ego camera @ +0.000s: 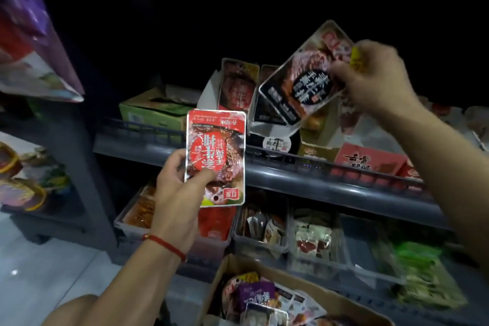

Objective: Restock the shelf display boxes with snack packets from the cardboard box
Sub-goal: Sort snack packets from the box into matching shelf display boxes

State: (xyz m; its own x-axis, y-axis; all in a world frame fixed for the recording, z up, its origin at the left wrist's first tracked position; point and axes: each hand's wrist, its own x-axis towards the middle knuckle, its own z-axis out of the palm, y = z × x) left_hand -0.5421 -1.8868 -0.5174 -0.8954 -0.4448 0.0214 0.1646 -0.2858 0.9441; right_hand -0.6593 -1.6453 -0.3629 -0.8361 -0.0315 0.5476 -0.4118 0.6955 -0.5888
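Dark shop aisle, grey shelf (304, 174) unit. Restock mid-way, judging by stock. Left hand (177, 193) pinches a red packet (215, 156) at the shelf's front edge; right hand (375, 77) grips a black packet (304, 82) over the display box (267, 130) already holding some. Cardboard box (330, 296) below still has plenty of packets.

Red packet (215, 156) upside-down; black packet (304, 79) tilted, seemingly blurred.

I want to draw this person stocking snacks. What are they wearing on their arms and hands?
Both arms are bare, no sleeves or gloves showing. The left hand has a thin red string bracelet around its wrist. The right hand shows nothing worn: no rings, no watch.
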